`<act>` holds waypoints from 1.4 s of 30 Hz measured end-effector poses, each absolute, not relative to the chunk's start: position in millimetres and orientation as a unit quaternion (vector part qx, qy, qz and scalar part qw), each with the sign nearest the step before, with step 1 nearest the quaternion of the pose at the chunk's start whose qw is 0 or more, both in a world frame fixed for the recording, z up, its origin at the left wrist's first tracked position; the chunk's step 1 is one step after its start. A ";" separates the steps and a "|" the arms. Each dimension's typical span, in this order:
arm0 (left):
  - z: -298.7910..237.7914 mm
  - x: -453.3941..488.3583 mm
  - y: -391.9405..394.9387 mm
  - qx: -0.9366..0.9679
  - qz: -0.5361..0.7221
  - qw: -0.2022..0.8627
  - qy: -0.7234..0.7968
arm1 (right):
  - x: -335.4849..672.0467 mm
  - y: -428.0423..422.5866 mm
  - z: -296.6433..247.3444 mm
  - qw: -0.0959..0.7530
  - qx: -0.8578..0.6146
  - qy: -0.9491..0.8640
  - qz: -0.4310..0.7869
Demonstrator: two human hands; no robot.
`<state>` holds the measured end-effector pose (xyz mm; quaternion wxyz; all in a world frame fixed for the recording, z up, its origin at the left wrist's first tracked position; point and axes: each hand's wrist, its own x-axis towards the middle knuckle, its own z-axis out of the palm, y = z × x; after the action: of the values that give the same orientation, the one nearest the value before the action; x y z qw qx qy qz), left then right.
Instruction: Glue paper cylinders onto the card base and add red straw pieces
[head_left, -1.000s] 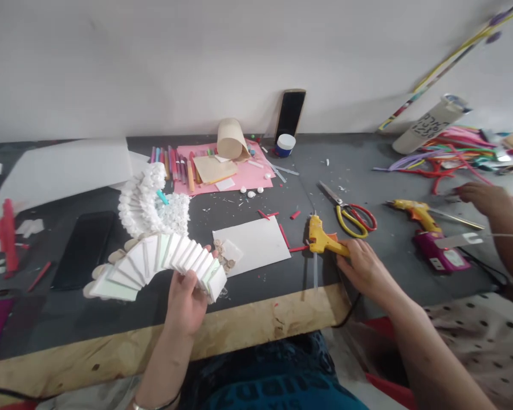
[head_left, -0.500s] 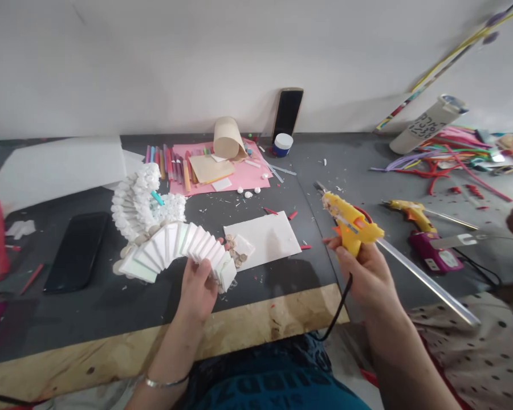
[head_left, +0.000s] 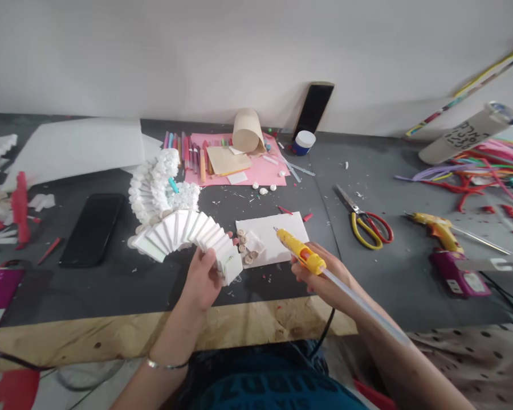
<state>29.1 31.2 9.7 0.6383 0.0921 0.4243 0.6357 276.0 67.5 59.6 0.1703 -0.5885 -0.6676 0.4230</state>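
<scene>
My left hand (head_left: 203, 279) is closed on the near end of a curved white foam staircase model (head_left: 183, 230) that fans up to the left over the dark table. My right hand (head_left: 322, 276) grips a yellow glue gun (head_left: 300, 250), its nozzle pointing left toward the near end of the staircase, a clear glue stick trailing back along my forearm. Small round wooden beads (head_left: 245, 245) lie on a white card (head_left: 273, 238) between the two hands.
Yellow-and-red scissors (head_left: 365, 219), a second yellow glue gun (head_left: 436, 225) and a purple box (head_left: 459, 276) lie to the right, pipe cleaners (head_left: 474, 171) beyond. A black phone (head_left: 93, 228) lies left; pink paper with markers (head_left: 235, 162) and another phone leaning on the wall (head_left: 313, 108) are behind.
My right hand picked the glue gun up off the table, raised it, then swung it left and down toward the staircase end. Another person's hand at the right edge has left the view.
</scene>
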 end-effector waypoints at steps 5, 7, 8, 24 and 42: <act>9.9 31.5 30.2 0.096 0.639 0.646 0.405 | 269.4 68.5 56.0 0.115 -0.588 -0.652 0.464; 9.9 32.0 30.3 0.094 0.641 0.645 0.405 | 265.6 69.2 57.1 0.095 -0.591 -0.650 0.469; 10.1 32.1 30.4 0.092 0.642 0.645 0.405 | 263.6 69.7 58.0 0.086 -0.593 -0.648 0.470; 9.2 31.5 29.8 0.099 0.639 0.657 0.387 | 252.8 83.3 55.4 -0.012 -0.656 -0.618 0.432; 9.5 31.6 29.9 0.100 0.631 0.654 0.404 | 275.8 65.5 70.8 -0.037 -0.684 -0.579 0.442</act>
<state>31.6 29.9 9.5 0.6543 0.0997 0.4041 0.6313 275.8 65.5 70.8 -0.0374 -0.6839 -0.5794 0.4418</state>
